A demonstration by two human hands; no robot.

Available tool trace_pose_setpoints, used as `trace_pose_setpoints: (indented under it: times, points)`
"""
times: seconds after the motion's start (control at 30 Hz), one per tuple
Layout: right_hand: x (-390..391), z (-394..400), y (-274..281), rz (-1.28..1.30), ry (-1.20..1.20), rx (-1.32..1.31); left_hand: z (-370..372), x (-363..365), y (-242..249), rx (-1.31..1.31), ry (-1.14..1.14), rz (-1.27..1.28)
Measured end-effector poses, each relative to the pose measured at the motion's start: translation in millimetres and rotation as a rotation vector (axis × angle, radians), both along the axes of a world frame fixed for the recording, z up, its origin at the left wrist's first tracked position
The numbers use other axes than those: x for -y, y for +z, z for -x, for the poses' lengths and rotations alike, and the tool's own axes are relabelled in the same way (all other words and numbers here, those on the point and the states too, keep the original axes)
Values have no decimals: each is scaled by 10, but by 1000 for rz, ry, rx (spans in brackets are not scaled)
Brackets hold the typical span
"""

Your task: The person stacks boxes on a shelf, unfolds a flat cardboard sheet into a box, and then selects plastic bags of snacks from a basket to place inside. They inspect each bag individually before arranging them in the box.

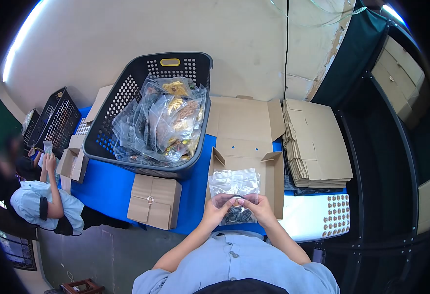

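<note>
A clear zip bag (234, 182) with dark round pieces in its lower part is held upright between my two hands. My left hand (219, 206) is closed on the bag's left side, and my right hand (255, 205) is closed on its right side. Both thumbs meet near a small round sticker at the middle of the bag. Behind the bag lies an open cardboard box (246, 164), its lid (242, 117) folded back toward the wall.
A black basket (175, 169) of filled clear bags stands at the left. Before it sits a closed box (151, 201). Flat cardboard (317, 142) is stacked at the right, behind a sheet of round stickers (336, 215). Another person (53, 206) works at far left.
</note>
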State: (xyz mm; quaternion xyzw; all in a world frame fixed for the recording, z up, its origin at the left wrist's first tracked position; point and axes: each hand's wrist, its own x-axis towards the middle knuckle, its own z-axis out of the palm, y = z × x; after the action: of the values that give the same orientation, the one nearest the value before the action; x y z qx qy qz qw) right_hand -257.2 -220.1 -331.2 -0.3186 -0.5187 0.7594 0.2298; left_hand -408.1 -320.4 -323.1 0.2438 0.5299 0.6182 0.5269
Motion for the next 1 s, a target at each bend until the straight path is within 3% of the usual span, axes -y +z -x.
trace_pose_setpoints:
  times: [0.17,0.27,0.37,0.43,0.6,0.7,0.83,0.9,1.0]
  points:
    - [-48,-15,80,82,-41,8,-26,-35,-167,36,25,-96]
    - [-20,-19,170,-9,-44,-29,-135,9,-133,-201,-75,-101]
    - [-11,-14,74,-26,-23,27,-132,-10,-45,-205,-53,-110]
    - [15,9,45,126,-124,-21,-131,0,6,-243,-31,-86]
    - [-47,49,142,208,-192,3,-136,38,-122,-291,-107,24]
    - [-103,9,104,239,-219,-53,-121,5,-77,-150,-124,-83]
    - [-35,18,192,69,-256,-90,-96,-29,4,-129,-43,-126]
    - [13,-16,170,-14,-100,-49,-43,-35,1,-24,48,-175]
    - [57,-59,208,-32,-61,-53,158,29,-6,-39,-85,-151]
